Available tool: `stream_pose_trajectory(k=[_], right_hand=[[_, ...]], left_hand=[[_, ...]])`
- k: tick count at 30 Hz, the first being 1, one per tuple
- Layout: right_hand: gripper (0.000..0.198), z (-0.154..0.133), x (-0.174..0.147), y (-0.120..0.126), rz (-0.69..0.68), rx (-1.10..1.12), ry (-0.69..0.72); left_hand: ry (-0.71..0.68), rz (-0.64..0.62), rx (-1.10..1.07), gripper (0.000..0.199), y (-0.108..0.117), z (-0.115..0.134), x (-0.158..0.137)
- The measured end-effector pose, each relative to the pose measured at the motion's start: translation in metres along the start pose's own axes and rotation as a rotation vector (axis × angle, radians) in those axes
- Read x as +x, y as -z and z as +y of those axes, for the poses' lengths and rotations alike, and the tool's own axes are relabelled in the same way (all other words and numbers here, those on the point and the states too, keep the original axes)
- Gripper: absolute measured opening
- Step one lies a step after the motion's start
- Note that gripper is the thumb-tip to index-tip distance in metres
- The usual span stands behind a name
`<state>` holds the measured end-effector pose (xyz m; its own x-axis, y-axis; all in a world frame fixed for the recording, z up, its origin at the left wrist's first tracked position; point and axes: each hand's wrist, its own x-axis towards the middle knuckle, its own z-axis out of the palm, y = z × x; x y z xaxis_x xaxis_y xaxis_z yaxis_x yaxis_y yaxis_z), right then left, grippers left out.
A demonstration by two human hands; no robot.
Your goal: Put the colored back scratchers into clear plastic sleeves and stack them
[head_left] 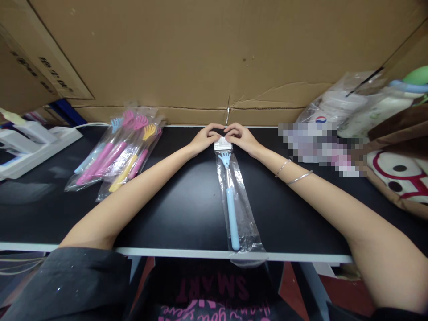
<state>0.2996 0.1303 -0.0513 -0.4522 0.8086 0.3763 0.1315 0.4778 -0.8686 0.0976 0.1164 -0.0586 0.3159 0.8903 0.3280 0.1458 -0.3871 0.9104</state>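
Note:
A light-blue back scratcher (232, 214) with a claw-shaped head lies inside a clear plastic bag (247, 223) in the middle of the black table. The bag's near end hangs slightly over the table's front edge. At its far end, just beyond the claw, is a whitish, shiny flat end piece (222, 143). My left hand (206, 138) pinches the left corner of this piece, thumb on top. From the other side my right hand (243, 138) grips the right corner in the same way. The fingertips of both hands almost meet above it.
Several bagged back scratchers (117, 151) in pink, blue and yellow lie to the left. Beyond them stands a white power strip (40, 149) with plugs. At right are a bagged cup (341, 104), a bottle (374, 109) and a brown plush bag (397, 174). Cardboard (187, 53) walls the back.

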Motion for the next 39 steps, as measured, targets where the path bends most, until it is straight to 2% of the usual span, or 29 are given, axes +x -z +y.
stream_pose_trajectory(k=[5, 11, 19, 24, 30, 35, 39], right_hand=[[0.031, 0.000, 0.001, 0.001, -0.048, -0.007, 0.008], [0.028, 0.004, 0.001, 0.003, -0.065, -0.027, 0.028], [0.028, 0.007, 0.002, 0.001, 0.008, -0.082, 0.053], [0.028, 0.005, 0.001, 0.001, 0.115, -0.175, 0.037], [0.025, 0.006, 0.000, 0.002, 0.228, -0.304, 0.020], [0.014, 0.006, 0.002, 0.002, 0.189, -0.335, 0.039], [0.016, 0.006, 0.004, 0.002, 0.139, -0.318, 0.044]], left_hand=[[-0.031, -0.039, -0.022, 0.049, 0.000, 0.001, -0.001], [-0.068, -0.026, -0.002, 0.047, 0.000, -0.003, 0.001], [-0.046, 0.025, 0.059, 0.040, -0.001, -0.006, 0.000], [-0.019, 0.073, 0.035, 0.036, -0.003, -0.001, -0.002], [0.015, 0.112, 0.001, 0.016, -0.004, 0.004, -0.002], [0.045, 0.095, -0.035, 0.024, -0.003, 0.009, -0.003], [-0.084, 0.016, 0.121, 0.026, -0.002, 0.010, -0.004]])
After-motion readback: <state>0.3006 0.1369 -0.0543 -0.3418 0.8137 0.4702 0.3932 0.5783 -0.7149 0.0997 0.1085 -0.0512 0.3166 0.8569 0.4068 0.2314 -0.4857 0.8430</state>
